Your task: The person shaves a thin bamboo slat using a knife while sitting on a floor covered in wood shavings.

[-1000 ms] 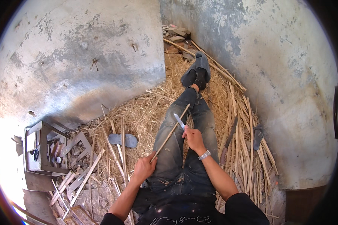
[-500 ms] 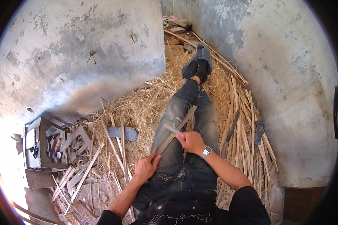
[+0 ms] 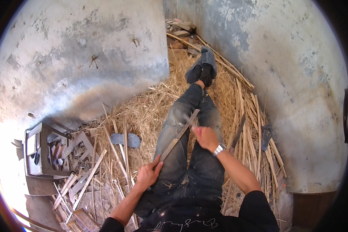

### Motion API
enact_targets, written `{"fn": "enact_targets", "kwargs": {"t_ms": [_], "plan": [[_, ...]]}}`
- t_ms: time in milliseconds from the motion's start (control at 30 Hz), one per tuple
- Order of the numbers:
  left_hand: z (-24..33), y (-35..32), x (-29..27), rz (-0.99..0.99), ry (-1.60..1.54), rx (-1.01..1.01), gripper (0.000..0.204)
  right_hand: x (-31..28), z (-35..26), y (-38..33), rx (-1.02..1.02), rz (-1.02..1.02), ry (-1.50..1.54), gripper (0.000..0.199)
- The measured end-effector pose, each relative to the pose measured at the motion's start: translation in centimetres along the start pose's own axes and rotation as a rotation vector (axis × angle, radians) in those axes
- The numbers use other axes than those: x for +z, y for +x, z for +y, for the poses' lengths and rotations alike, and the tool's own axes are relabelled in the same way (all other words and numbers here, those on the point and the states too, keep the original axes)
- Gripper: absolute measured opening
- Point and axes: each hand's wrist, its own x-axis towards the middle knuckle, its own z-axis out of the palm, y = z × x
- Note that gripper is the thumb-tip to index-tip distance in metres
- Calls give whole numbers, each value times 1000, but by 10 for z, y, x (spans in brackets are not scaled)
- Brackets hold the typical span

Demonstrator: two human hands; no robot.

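Seated on a straw-covered floor (image 3: 143,112), legs in dark jeans (image 3: 181,127) stretched toward 12 o'clock, feet in dark shoes (image 3: 203,67) near the far wall corner. A long thin bamboo strip (image 3: 178,136) laid slantwise over the left thigh, running from 7 o'clock up to 1 o'clock. Left hand (image 3: 148,174) clenched around the strip's lower end, thumb up along it. Right hand (image 3: 205,138) at 2 o'clock from the left, closed in a fist just beside the strip's upper part; blurred, so cannot tell what sits inside the grip. A metal wristwatch (image 3: 219,149) on the right wrist. Strip flat, narrow, pale grey-tan, straight, upper tip squared off and lying over the knees. Grey plastered walls (image 3: 85,58) close in at 10 o'clock and at 3 o'clock, leaving a narrow lane of floor along the legs. More split cane lengths (image 3: 255,127) heaped at 2 o'clock against the right wall, others scattered at 8 o'clock. A grey sandal (image 3: 125,140) at 9 o'clock of the knees, a second one (image 3: 267,135) at 3 o'clock. A low wooden frame (image 3: 42,150) with scraps at 9 o'clock, well apart from the hands.
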Motion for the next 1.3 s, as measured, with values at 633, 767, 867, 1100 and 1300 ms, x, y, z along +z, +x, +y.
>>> {"fn": "enact_targets", "kwargs": {"t_ms": [633, 767, 867, 1100, 1300], "plan": [[-24, 114, -3, 25, -179, 175, 49, 20, -38, 50, -101, -35, -186, 72], [-28, 117, 7, 84, -180, 139, 49, 25, -49, 60, -99, -45, -247, 69], [-24, 102, 1, 76, -151, 122, 47, 28, -53, 51, -119, -18, -267, 66], [-7, 89, 5, 106, -58, 163, 45, -22, 6, 106, -49, 57, -333, 63], [-12, 86, 15, 178, -60, 164, 44, -5, -12, 90, -68, -112, -337, 73]]}}
